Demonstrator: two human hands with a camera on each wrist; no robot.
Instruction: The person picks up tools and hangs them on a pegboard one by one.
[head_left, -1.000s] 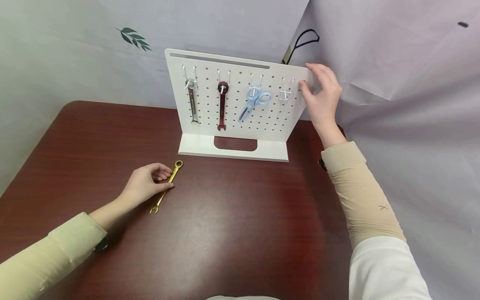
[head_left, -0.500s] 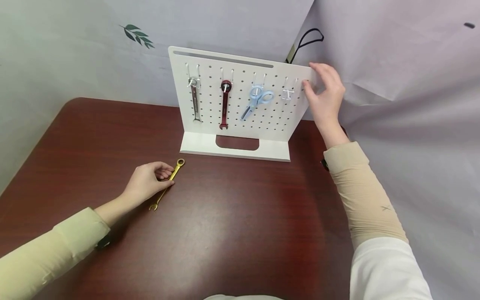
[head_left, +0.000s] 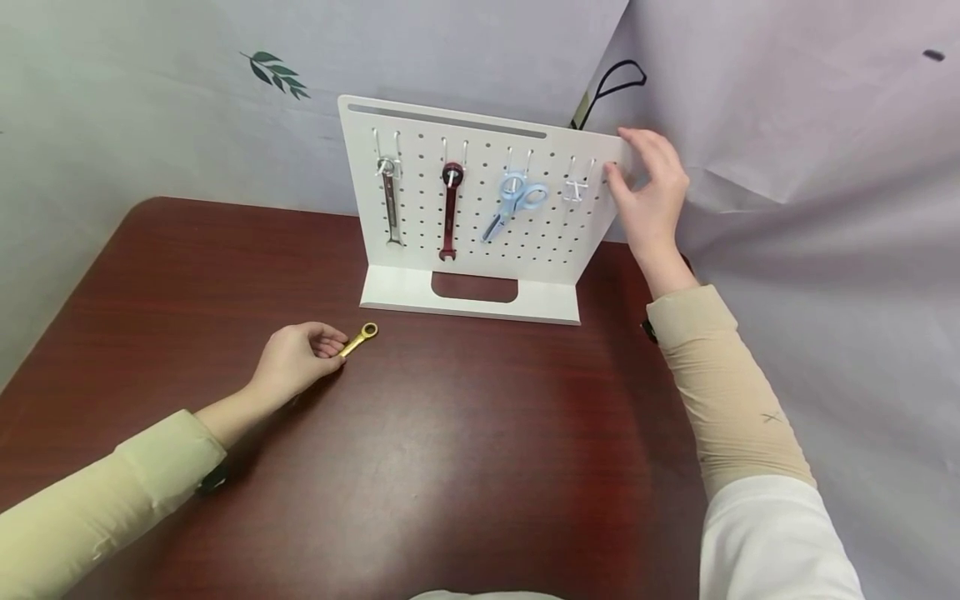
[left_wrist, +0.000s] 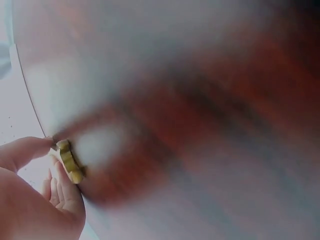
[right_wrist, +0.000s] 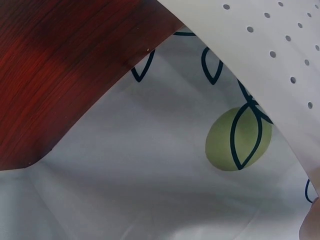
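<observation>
My left hand (head_left: 294, 360) pinches a gold combination wrench (head_left: 360, 340) between thumb and fingers, low over the table and left of the pegboard's foot. Its ring end points toward the board; the hand hides the rest in the head view. In the left wrist view the wrench (left_wrist: 70, 161) shows end-on between thumb and fingers. My right hand (head_left: 651, 196) grips the upper right edge of the white pegboard (head_left: 397, 287), thumb on the front. A silver wrench (head_left: 390, 200), a dark red wrench (head_left: 450, 212) and light blue scissors (head_left: 512, 200) hang from hooks.
A further hook (head_left: 576, 190) at the board's right bears nothing. The pegboard stands near the back of the dark red wooden table (head_left: 480, 433). A printed grey cloth (head_left: 825, 275) hangs behind and to the right. A black cord loop (head_left: 621, 77) shows behind the board.
The gold wrench has turned in my left hand: its ring end has shifted right, and the open end, earlier seen below the hand, is now hidden. My right hand keeps its hold on the pegboard.
</observation>
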